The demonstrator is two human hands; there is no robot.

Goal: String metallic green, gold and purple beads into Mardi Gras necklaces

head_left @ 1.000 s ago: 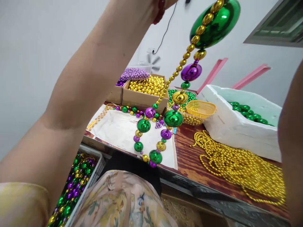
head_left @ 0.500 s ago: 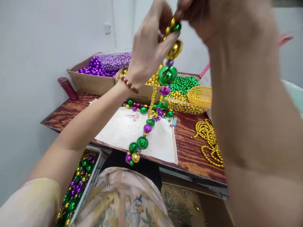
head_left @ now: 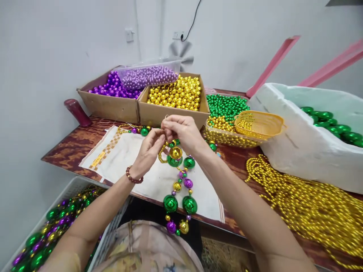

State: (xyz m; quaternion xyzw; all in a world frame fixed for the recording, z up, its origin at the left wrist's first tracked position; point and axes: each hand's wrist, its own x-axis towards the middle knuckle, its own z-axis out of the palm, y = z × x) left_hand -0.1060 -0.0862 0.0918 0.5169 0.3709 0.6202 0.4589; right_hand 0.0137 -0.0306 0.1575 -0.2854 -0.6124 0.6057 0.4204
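Note:
Over the front of the table hangs a bead necklace (head_left: pixel 189 204) of green, purple and gold balls, its lower loop dangling past the table edge above my lap. My left hand (head_left: pixel 151 149) is closed at its upper end, with a bracelet round the wrist. Fingertips of my right hand (head_left: pixel 181 130) pinch right against the left fingers, and a thin loop of thread (head_left: pixel 166 116) shows above them. Exactly what lies between the fingertips is hidden. A white cloth (head_left: pixel 124 158) lies beneath on the table.
Behind stand cardboard boxes of purple balls (head_left: pixel 113 84) and gold balls (head_left: pixel 176 92). To the right are green beads (head_left: pixel 227 105), a yellow basket (head_left: pixel 262 126), a white foam box (head_left: pixel 286 151) and gold bead strands (head_left: pixel 306 204). A crate (head_left: pixel 70 185) of necklaces stands lower left.
Both hands have come down from high up to just above the cloth, bringing the necklace lower. The view has turned, so the foam box and more gold strands show.

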